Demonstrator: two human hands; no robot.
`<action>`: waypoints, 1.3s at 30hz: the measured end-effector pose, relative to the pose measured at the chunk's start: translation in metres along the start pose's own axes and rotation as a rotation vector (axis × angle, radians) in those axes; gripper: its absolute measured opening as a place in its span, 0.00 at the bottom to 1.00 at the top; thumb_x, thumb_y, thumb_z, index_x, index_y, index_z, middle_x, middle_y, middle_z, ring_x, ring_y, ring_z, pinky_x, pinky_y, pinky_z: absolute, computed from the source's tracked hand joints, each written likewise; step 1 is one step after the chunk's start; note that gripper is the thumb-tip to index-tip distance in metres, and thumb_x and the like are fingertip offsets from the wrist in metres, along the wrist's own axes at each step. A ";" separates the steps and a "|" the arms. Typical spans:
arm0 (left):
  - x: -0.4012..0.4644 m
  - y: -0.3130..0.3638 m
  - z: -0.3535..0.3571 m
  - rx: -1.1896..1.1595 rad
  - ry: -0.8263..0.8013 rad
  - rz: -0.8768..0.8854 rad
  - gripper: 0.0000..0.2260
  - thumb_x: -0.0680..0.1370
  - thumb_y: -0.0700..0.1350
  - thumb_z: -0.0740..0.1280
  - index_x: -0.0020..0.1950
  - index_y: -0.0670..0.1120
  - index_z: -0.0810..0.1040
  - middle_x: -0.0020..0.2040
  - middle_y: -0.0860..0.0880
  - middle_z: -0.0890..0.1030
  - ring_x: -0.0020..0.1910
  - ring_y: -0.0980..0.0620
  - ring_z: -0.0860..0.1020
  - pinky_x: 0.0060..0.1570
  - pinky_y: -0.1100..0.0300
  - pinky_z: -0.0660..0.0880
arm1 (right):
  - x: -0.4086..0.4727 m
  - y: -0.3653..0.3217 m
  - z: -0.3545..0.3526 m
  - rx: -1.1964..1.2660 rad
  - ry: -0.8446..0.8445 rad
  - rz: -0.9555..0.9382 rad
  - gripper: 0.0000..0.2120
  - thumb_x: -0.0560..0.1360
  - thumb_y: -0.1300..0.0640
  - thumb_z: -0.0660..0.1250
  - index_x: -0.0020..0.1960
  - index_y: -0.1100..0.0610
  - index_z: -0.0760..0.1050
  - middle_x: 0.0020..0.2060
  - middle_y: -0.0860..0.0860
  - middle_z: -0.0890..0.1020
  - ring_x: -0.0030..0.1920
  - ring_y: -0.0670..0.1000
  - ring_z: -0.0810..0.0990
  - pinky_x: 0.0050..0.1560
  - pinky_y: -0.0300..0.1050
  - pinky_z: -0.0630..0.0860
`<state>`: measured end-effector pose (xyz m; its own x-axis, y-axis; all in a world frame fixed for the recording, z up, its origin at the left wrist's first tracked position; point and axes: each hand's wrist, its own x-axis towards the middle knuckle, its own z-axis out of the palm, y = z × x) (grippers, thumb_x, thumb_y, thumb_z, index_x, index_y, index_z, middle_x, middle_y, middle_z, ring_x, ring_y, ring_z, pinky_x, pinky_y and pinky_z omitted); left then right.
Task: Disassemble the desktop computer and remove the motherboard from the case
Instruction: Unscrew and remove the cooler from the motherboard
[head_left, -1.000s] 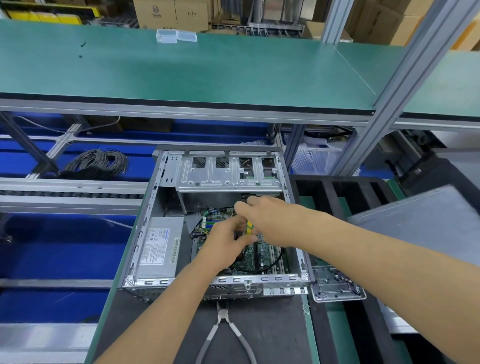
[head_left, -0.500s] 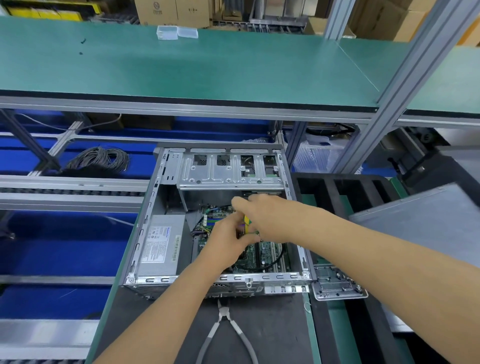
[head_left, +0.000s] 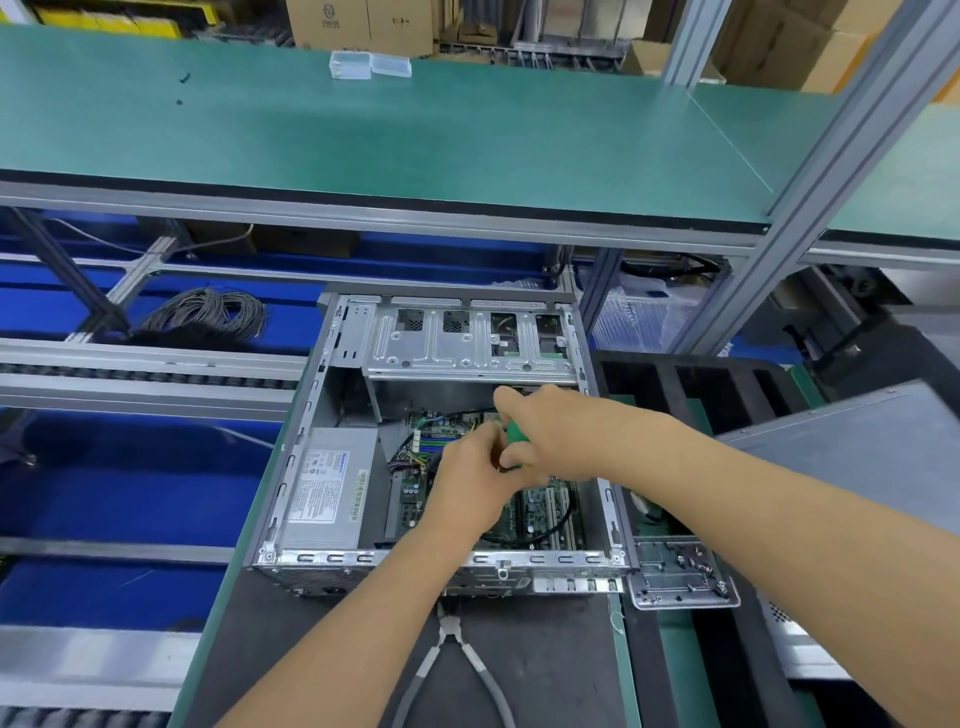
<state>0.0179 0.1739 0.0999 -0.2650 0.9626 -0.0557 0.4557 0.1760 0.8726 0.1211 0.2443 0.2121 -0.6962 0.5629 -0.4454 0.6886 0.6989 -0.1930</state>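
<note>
The open grey computer case (head_left: 291, 467) lies on its side on a black mat, with the green motherboard (head_left: 540, 512) on its floor. My right hand (head_left: 550, 436) grips the green and yellow handle of a screwdriver (head_left: 515, 432) held upright over the board. My left hand (head_left: 470, 480) reaches in beside it, its curled fingers pinching the tool's lower part; the tip is hidden. A silver power supply (head_left: 330, 488) fills the case's left side, and a metal drive cage (head_left: 467, 338) spans the far end.
Grey-handled pliers (head_left: 457, 660) lie on the black mat (head_left: 545, 654) in front of the case. A small metal bracket plate (head_left: 680, 574) sits to the right, with a grey side panel (head_left: 857, 441) beyond. A green shelf (head_left: 415, 140) overhangs; coiled cable (head_left: 208, 312) lies far left.
Both hands stay inside the case on the screwdriver, shifted only slightly; more of the green handle shows between them now.
</note>
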 end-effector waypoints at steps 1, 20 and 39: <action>0.001 -0.001 -0.003 0.012 -0.051 0.023 0.14 0.68 0.49 0.77 0.38 0.55 0.71 0.32 0.55 0.75 0.30 0.59 0.70 0.28 0.66 0.65 | -0.001 0.002 -0.001 0.000 -0.019 -0.014 0.13 0.78 0.47 0.64 0.52 0.49 0.59 0.42 0.52 0.69 0.40 0.55 0.75 0.37 0.51 0.73; -0.002 -0.006 -0.005 0.100 0.056 0.038 0.17 0.66 0.53 0.77 0.39 0.53 0.68 0.35 0.54 0.73 0.33 0.57 0.70 0.31 0.63 0.63 | 0.004 -0.003 0.005 -0.101 0.052 -0.111 0.17 0.76 0.56 0.68 0.50 0.50 0.58 0.44 0.51 0.70 0.43 0.54 0.74 0.36 0.47 0.68; 0.002 -0.001 -0.003 0.061 -0.014 0.016 0.16 0.67 0.51 0.78 0.41 0.54 0.70 0.37 0.52 0.78 0.38 0.53 0.77 0.37 0.54 0.75 | 0.010 -0.001 0.007 -0.095 0.094 -0.106 0.10 0.78 0.50 0.62 0.50 0.52 0.61 0.44 0.53 0.73 0.42 0.56 0.74 0.37 0.49 0.69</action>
<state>0.0144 0.1746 0.1008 -0.2460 0.9680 -0.0492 0.5107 0.1725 0.8423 0.1146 0.2462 0.2012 -0.7826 0.5196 -0.3428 0.5915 0.7924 -0.1491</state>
